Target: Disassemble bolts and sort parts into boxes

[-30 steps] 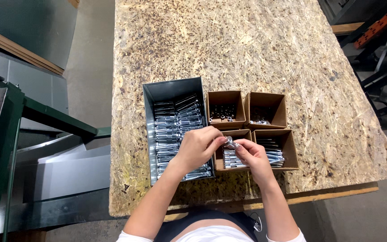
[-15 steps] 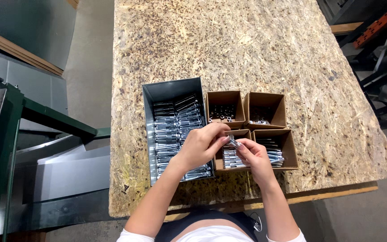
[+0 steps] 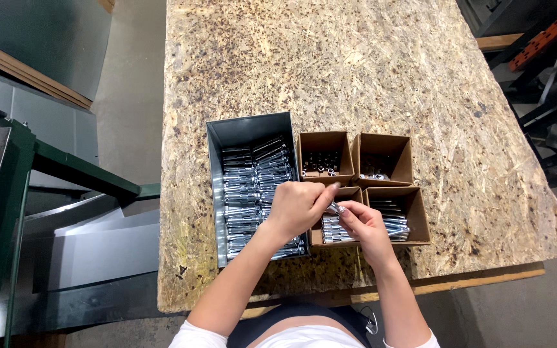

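A workbench topped with a rough chipboard sheet [image 3: 369,84] fills the view from above, with a green metal machine frame [image 3: 8,193] standing off its left edge and dark racking beyond its right edge. Near the bench's front edge sits a grey metal bin [image 3: 224,193], packed with rows of shiny metal fasteners [image 3: 246,180]. Just beside its right wall, four small open cardboard boxes stand touching in a square: the rear left box [image 3: 325,156] holds small dark nuts, the rear right box [image 3: 383,158] a few bright small parts along its front wall, the front left box [image 3: 334,225] a stack of bright metal pieces, and the front right box [image 3: 398,216] more of the same. A person in a white top leans in from the front edge. The left hand [image 3: 298,207] hovers over the seam between the bin and the front left box, fingers curled inward and pinched narrow at the tips. The right hand [image 3: 363,225] meets it over the front left box, its fingers likewise pinched close. Between the two sets of fingertips is a small bright metal piece [image 3: 337,207], held above that box; its exact shape is too small to make out.
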